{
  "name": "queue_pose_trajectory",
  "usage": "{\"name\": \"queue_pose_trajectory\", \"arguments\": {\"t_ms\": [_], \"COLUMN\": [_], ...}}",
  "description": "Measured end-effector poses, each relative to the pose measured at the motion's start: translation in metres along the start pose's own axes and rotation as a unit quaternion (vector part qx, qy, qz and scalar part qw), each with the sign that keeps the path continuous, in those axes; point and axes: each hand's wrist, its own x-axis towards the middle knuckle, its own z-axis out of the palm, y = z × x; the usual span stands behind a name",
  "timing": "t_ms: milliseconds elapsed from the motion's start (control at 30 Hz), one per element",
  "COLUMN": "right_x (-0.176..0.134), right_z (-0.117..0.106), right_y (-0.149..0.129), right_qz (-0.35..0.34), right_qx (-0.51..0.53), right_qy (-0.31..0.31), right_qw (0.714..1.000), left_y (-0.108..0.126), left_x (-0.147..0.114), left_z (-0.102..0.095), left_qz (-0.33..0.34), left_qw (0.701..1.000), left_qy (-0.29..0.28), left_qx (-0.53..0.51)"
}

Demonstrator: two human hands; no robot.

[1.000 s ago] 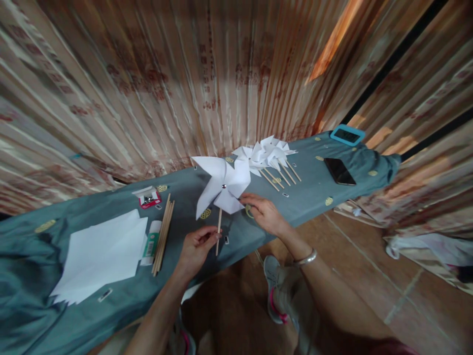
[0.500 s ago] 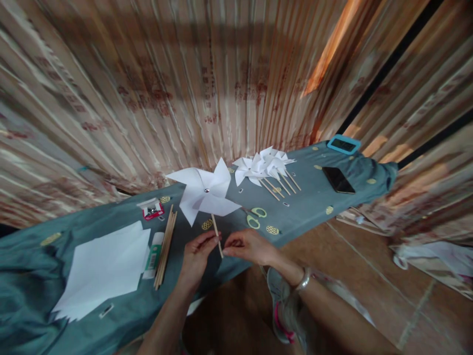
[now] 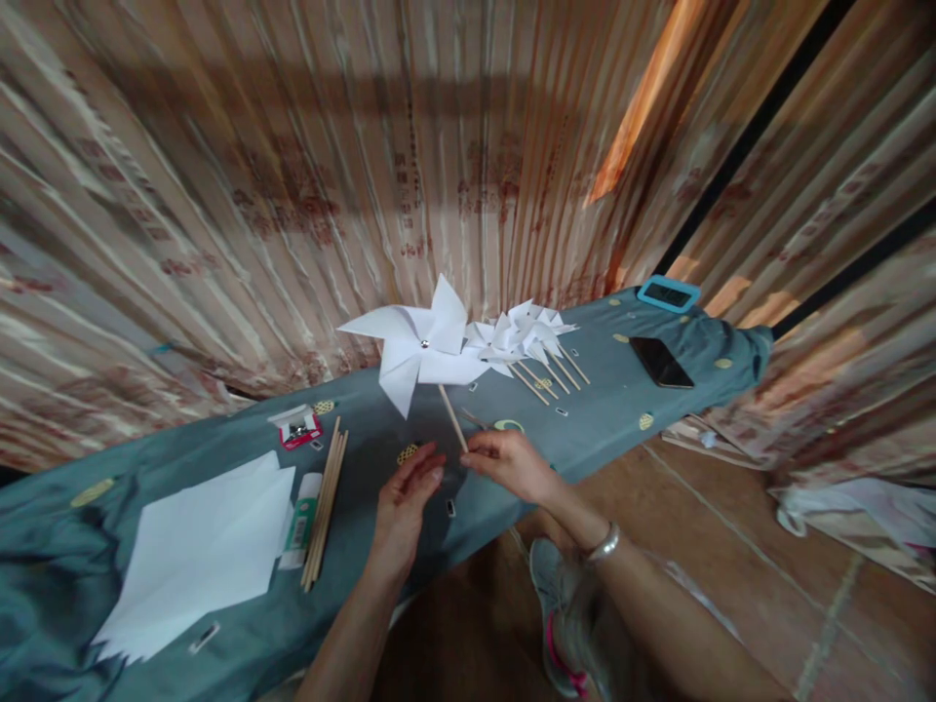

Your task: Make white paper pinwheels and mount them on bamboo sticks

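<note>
A white paper pinwheel (image 3: 425, 343) with a shiny pin at its centre is held up on a thin wooden stick. My right hand (image 3: 510, 464) pinches the lower end of that stick. Just left of it, my left hand (image 3: 408, 494) has its fingers apart and holds nothing. Behind my right hand lies a pair of scissors (image 3: 510, 425), partly hidden by it. Farther back rest several finished pinwheels (image 3: 523, 333), overlapping, with their sticks toward me.
On the cloth-covered table (image 3: 600, 429) are white paper sheets (image 3: 197, 551), a glue stick (image 3: 299, 522), several wooden sticks (image 3: 326, 512) and a small red box of pins (image 3: 298, 430). A black phone (image 3: 660, 362) and a blue-framed device (image 3: 668, 293) lie at the right.
The pinwheel has moved up and to the right. My left hand has let go of its stick, and my right hand has taken hold of the lower end.
</note>
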Motion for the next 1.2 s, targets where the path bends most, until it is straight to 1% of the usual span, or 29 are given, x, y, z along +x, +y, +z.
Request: {"name": "queue_pose_trajectory", "arguments": {"t_ms": [67, 100, 133, 200, 267, 333, 567, 833, 1200], "right_x": [0.006, 0.009, 0.011, 0.014, 0.018, 0.021, 0.035, 0.038, 0.044], "right_z": [-0.021, -0.031, -0.041, -0.058, -0.068, -0.074, -0.074, -0.073, -0.072], "right_y": [0.004, 0.006, 0.007, 0.011, 0.016, 0.022, 0.042, 0.054, 0.059], "right_qz": [-0.003, 0.004, 0.014, 0.045, 0.061, 0.075, 0.133, 0.175, 0.190], "right_qx": [-0.038, -0.074, -0.118, -0.229, -0.269, -0.292, -0.366, -0.423, -0.452], "right_qy": [0.029, 0.051, 0.068, 0.096, 0.107, 0.109, 0.090, 0.067, 0.069], "right_qw": [0.999, 0.996, 0.991, 0.968, 0.955, 0.947, 0.917, 0.887, 0.869], "left_y": [0.000, 0.000, -0.001, -0.002, -0.004, -0.005, -0.006, -0.007, -0.007], "left_x": [-0.001, -0.001, -0.002, -0.002, -0.002, -0.003, -0.006, -0.006, -0.008], "left_z": [-0.001, -0.001, -0.002, -0.005, -0.008, -0.010, -0.017, -0.023, -0.024], "left_qz": [0.003, 0.004, 0.004, 0.003, 0.000, -0.003, -0.017, -0.026, -0.023], "left_qw": [1.000, 0.999, 0.999, 0.999, 0.998, 0.998, 0.998, 0.998, 0.998], "left_qy": [-0.002, -0.004, -0.005, -0.004, -0.001, 0.002, 0.003, -0.005, -0.005], "left_qx": [0.024, 0.033, 0.041, 0.050, 0.056, 0.059, 0.056, 0.059, 0.059]}}
